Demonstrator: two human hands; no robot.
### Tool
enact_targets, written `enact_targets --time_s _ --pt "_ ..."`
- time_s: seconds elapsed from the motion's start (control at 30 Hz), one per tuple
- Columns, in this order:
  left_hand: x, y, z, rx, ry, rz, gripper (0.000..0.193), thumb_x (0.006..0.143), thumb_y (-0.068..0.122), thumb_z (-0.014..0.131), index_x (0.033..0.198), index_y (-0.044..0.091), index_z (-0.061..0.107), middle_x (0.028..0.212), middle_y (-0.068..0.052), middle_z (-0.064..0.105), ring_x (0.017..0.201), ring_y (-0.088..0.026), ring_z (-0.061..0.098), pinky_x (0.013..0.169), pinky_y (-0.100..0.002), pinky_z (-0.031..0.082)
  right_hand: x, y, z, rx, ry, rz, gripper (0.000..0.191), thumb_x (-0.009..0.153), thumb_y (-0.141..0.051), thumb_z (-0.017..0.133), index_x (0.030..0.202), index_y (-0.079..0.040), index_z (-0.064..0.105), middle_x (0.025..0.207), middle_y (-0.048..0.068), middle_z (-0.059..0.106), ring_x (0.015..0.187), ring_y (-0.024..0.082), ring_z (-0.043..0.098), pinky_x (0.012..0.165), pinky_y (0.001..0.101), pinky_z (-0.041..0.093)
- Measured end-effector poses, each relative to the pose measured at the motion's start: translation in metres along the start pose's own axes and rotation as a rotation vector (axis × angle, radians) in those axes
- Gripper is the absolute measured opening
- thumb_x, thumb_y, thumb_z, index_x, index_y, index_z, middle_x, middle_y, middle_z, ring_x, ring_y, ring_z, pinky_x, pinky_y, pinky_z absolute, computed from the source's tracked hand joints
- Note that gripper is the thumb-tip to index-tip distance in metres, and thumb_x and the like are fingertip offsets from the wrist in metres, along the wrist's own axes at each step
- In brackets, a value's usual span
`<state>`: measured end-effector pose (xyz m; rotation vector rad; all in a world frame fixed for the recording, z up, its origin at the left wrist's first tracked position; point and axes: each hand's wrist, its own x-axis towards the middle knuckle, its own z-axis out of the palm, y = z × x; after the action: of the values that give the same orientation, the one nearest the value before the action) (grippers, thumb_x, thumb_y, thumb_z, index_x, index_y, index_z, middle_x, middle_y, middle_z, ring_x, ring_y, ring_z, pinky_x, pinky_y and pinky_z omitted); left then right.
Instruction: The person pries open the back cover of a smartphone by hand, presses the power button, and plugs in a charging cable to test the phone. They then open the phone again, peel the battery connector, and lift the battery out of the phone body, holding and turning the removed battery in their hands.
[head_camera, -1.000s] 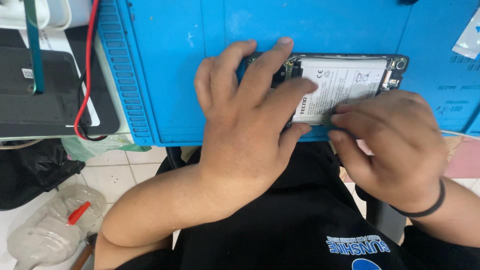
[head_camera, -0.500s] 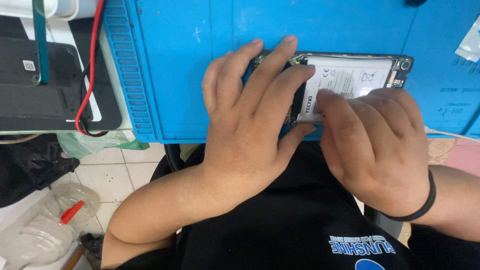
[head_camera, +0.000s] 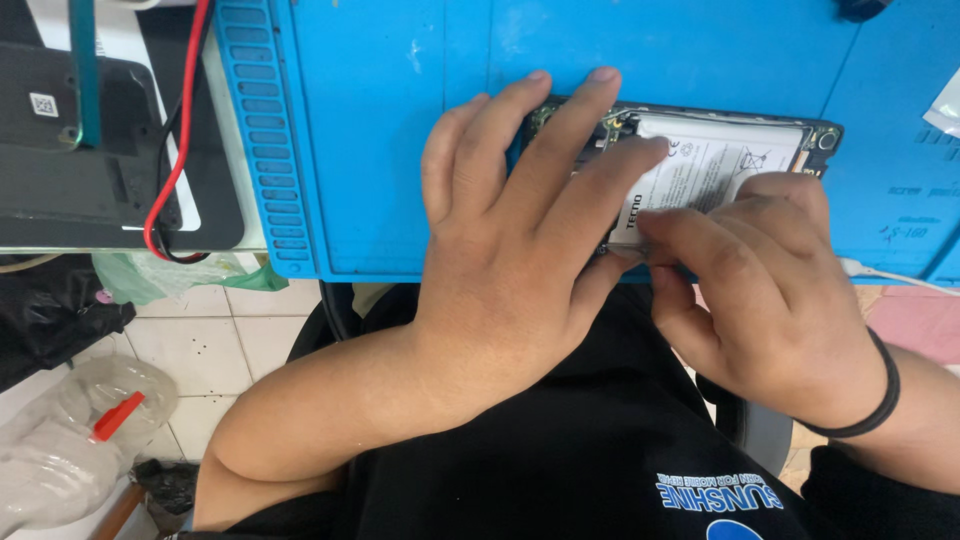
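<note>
Black shirt (head_camera: 560, 460): lying nearest the camera, filling the bottom of the view under both forearms.
Wristband (head_camera: 872, 395): a thin black band circling the right wrist.
Right hand (head_camera: 770, 290): curling narrow, its fingers bunched together and bending down over the near edge of the phone; the fingertips (head_camera: 655, 225) are pressing on the white battery close to that edge. Whether anything is being pinched under them cannot be told.
Left hand (head_camera: 510, 250): lying palm down with the fingers spread wide, pressing flat on the left end of the phone and holding it against the mat; it is gripping nothing.
Phone (head_camera: 800, 135): lying flat with its back cover off, near the front edge of the mat, its long side running left to right, half covered by the two hands.
Battery (head_camera: 715, 165): a white pack sitting inside the phone frame, showing between the two hands.
Mat (head_camera: 380, 140): a blue work mat with a ribbed strip along its left side, carrying the phone.
Floor: a clear plastic bottle (head_camera: 70, 440) with a red cap is lying on pale tiles at lower left.
Far left: a black flat device (head_camera: 70, 150) is resting beside the mat, with a red wire (head_camera: 180, 130) running over it.
</note>
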<state>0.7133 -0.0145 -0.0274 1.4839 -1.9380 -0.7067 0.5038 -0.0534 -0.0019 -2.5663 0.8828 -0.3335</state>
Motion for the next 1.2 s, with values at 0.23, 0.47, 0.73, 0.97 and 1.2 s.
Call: enact_targets --time_s 0.23,0.47,0.73,0.97,1.2 --pt "0.0 -0.003 0.003 -0.032 0.061 0.066 0.018 0.098 0.024 0.085 0.115 0.024 0.079 0.155 -0.018 0.045 0.144 -0.04 0.037 0.123 -0.059 0.027 -0.012 0.012 -0.001 0.115 -0.034 0.073 0.048 0.078 0.001 0.082 0.119 -0.003 0.056 0.094 0.006 0.071 0.091 0.029 0.064 0.093 0.046 0.048" --pt "-0.002 -0.005 0.003 -0.043 0.03 0.103 0.008 0.092 0.025 0.087 0.094 0.02 0.081 0.155 -0.021 0.043 0.146 -0.044 0.036 0.122 -0.062 0.026 -0.012 0.017 -0.028 0.079 -0.06 0.144 0.051 0.071 -0.009 0.086 0.115 0.001 0.062 0.104 0.014 0.071 0.096 0.03 0.066 0.088 0.0443 0.048" --pt "0.0 -0.004 0.002 0.019 0.0 0.13 0.008 0.092 0.026 0.088 0.094 0.022 0.082 0.153 -0.024 0.044 0.143 -0.048 0.036 0.118 -0.065 0.026 -0.028 0.007 -0.014 0.025 0.071 0.357 0.025 0.077 -0.007 0.089 0.097 -0.007 0.075 0.097 0.005 0.068 0.093 0.024 0.065 0.083 0.0368 0.045" --pt "0.002 -0.003 0.003 0.045 0.002 0.138 0.007 0.089 0.027 0.088 0.091 0.024 0.083 0.151 -0.024 0.046 0.142 -0.047 0.036 0.117 -0.065 0.026 -0.025 0.012 -0.015 0.015 0.031 0.305 0.022 0.073 -0.003 0.085 0.091 -0.007 0.074 0.09 0.004 0.069 0.081 0.026 0.062 0.083 0.0406 0.041" --pt "0.006 0.0 0.0 0.045 0.015 0.13 0.006 0.088 0.025 0.087 0.09 0.021 0.082 0.149 -0.025 0.048 0.139 -0.048 0.038 0.115 -0.063 0.026 -0.015 0.004 -0.019 -0.085 0.12 0.159 0.022 0.075 0.002 0.081 0.094 -0.002 0.07 0.099 0.009 0.072 0.088 0.029 0.067 0.083 0.0439 0.051"
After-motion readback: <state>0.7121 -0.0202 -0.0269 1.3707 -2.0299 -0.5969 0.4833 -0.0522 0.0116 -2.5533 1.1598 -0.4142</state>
